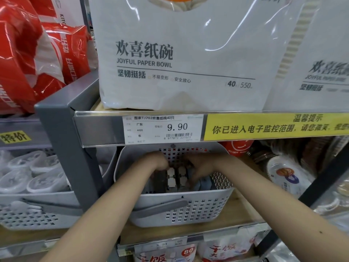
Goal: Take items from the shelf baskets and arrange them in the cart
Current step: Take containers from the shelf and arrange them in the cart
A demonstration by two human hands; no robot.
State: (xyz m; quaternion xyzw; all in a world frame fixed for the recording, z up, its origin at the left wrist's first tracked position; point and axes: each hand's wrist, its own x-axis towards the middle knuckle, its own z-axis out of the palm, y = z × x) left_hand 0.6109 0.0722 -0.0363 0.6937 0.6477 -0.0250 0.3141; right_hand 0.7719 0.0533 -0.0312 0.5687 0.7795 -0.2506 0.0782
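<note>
A light grey perforated basket [181, 207] stands on the middle shelf, with a grey handle across its front. Inside it, small dark and white packs [176, 178] stand upright in a row, with blue packs [203, 183] to their right. Both my hands reach into the basket. My left hand [157, 161] is curled over the top of the dark packs at the left. My right hand [198, 170] has its fingers bent down around the packs at the right. The fingertips of both are hidden among the packs. No cart is in view.
A shelf edge [105, 127] with a 9.90 price tag [162, 129] hangs low over the basket. White paper bowl packs [179, 53] sit above. Another grey basket of plastic cups [32, 178] stands at the left, paper plates [285, 174] at the right, a grey upright post [64, 148] between.
</note>
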